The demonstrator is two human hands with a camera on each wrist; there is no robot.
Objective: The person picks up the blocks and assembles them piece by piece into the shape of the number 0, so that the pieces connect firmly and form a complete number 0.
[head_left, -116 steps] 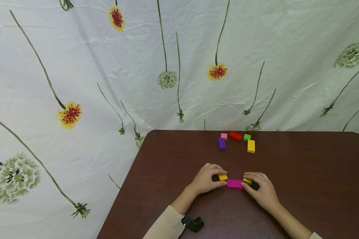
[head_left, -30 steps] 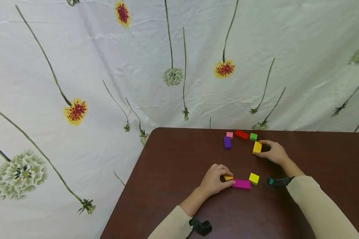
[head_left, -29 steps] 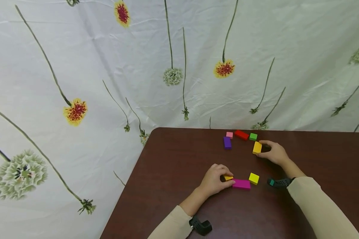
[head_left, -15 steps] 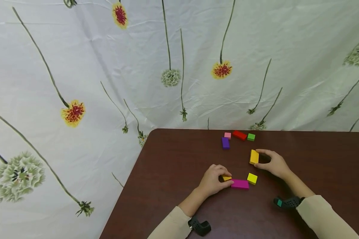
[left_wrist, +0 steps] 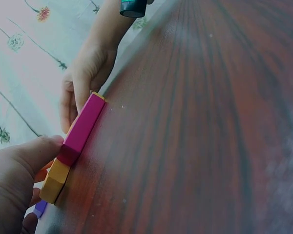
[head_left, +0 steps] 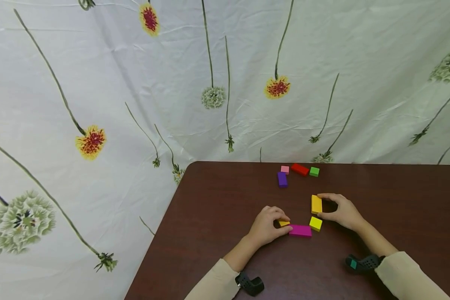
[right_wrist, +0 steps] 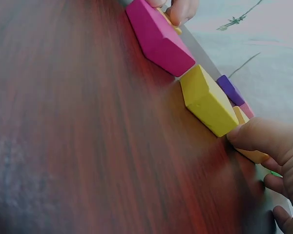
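My left hand (head_left: 265,225) holds a small orange block (head_left: 283,223) between thumb and fingers. Its thumb lies at the left end of a long magenta block (head_left: 300,231) flat on the table. Just off that block's right end sits a yellow block (head_left: 316,223), turned at a slight angle. My right hand (head_left: 344,212) pinches a longer golden-yellow block (head_left: 316,204) by its two ends, right behind the yellow one. In the right wrist view, the right thumb (right_wrist: 256,134) partly covers the golden-yellow block, and its tip is at the yellow block's corner.
Toward the far edge of the dark brown table (head_left: 210,200) lie a purple block (head_left: 282,179), a pink block (head_left: 285,169), a red block (head_left: 299,169) and a green block (head_left: 314,171). Behind the table hangs a white flowered cloth (head_left: 165,83).
After letting go of the yellow block, my right hand has taken the golden-yellow block from near the green one and brought it closer, behind the yellow block. My left hand keeps its place.
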